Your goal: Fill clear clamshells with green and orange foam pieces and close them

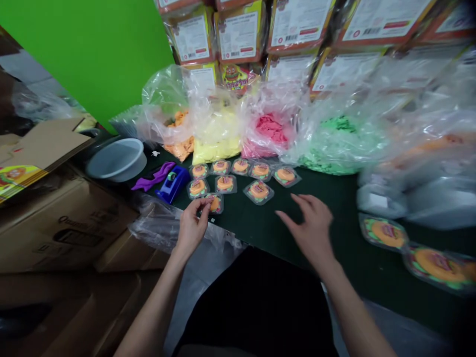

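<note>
My left hand (193, 220) is at the near edge of the dark table, its thumb and fingertips pinched at the left side of a clear plastic burger pack (215, 204). That pack holds an orange bun shape, partly covered by the fingers. My right hand (310, 220) hovers over the table with fingers apart and nothing in it. Nearest to it are one burger pack (259, 192) and another burger pack (286, 175). Several more of these packs, such as this one (225, 184), lie in loose rows beyond my left hand, with green and red showing under the orange tops.
Clear bags of orange, yellow (217, 136), pink (270, 130) and green pieces (338, 144) line the back, before stacked boxes (238, 37). At left are a blue tape dispenser (173, 184), purple cloth (154, 177), grey bowl (118, 161) and cartons (63, 223). More packs (385, 232) lie right.
</note>
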Available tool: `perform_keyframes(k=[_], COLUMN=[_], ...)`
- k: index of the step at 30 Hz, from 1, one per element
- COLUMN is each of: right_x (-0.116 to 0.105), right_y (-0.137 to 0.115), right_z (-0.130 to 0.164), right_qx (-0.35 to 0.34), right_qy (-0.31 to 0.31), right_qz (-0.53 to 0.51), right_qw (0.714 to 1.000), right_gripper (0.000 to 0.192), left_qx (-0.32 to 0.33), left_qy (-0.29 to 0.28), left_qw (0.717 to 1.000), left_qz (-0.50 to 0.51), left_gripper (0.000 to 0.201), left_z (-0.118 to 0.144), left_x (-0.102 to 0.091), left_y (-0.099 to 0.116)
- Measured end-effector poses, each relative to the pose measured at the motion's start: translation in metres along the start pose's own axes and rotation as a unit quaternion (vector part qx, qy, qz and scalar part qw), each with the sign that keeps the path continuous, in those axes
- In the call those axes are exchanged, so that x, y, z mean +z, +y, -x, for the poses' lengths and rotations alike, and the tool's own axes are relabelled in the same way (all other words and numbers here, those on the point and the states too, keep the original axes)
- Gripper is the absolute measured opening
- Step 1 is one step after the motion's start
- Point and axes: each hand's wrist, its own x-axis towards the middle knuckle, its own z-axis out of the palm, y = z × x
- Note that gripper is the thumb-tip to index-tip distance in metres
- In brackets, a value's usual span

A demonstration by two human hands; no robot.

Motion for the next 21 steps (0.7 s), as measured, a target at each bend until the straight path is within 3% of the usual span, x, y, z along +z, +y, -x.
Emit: perform_keyframes(k=[2,4,8,10,13,15,18,21], right_x=[0.031,0.055,0.071,0.064,0.038,0.014,-0.019,-0.038], right_y=[-0.028,-0.042,-0.042,-0.035,-0.026,-0.026,-0.034,-0.045], right_z=[-0.017,-0.032,-0.042,-0.031,0.003,0.033,0.072,0.096], right_qx=[-0.002,0.016,0.031,0.018,0.022,0.036,0.06,0.09], right_qy=[-0.036,-0.078,-0.118,-0.11,-0.092,-0.08,-0.059,-0.029], right_qz=[0.001,0.009,0.008,0.016,0.043,0.064,0.083,0.093], right_qw=[0.999,0.997,0.992,0.994,0.995,0.994,0.993,0.991], right_gripper=[0.067,0.068,0.063,0.061,0.058,0.057,0.064,0.07], left_qx=[-0.023,-0.028,-0.045,-0.09,-0.163,-0.192,-0.236,-0.271], left_qy=[0.02,0.057,0.183,0.214,0.175,0.127,0.063,0.048], left_qw=[0.999,0.998,0.978,0.966,0.968,0.972,0.969,0.958], left_qz=[0.018,0.008,-0.086,-0.115,-0.079,-0.041,0.022,0.075], left_gripper=[0.022,0.022,0.026,0.027,0.023,0.026,0.033,0.036], left_z=[0.004,0.002,-0.025,-0.046,-0.076,-0.088,-0.095,-0.097], left_x=[0.001,-0.013,-0.077,-0.113,-0.145,-0.147,-0.134,-0.121], left_y=[-0.005,-0.015,-0.051,-0.069,-0.091,-0.101,-0.107,-0.107])
